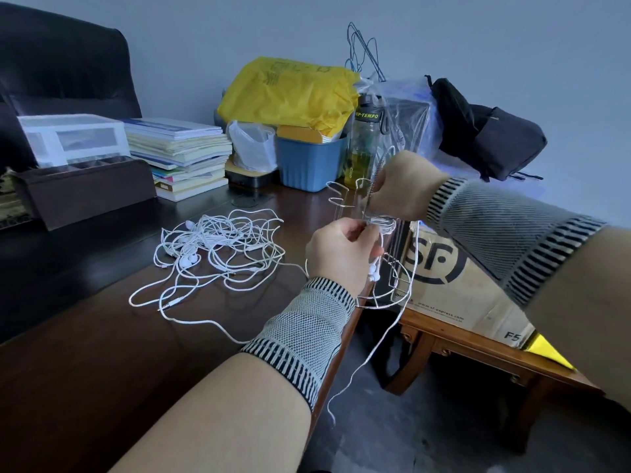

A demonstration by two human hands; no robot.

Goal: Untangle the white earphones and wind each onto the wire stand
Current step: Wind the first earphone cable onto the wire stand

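Note:
A silver wire stand (384,286) stands at the right edge of the dark wooden table (102,336). My left hand (339,252) pinches a white earphone cord beside the stand's middle arm, with earbuds (374,273) dangling just below its fingers. Higher up, my right hand (397,191) grips the cord at the stand, where a few white turns (384,222) sit wound on an arm. A loose end of that cord (382,339) hangs off the table edge toward the floor. A tangled heap of white earphones (218,249) lies on the table to the left.
Behind stand a stack of books (181,151), a blue bin (309,162) under a yellow bag (290,93), a bottle (363,148) and a black bag (485,131). A cardboard box (457,288) sits on a lower wooden bench to the right.

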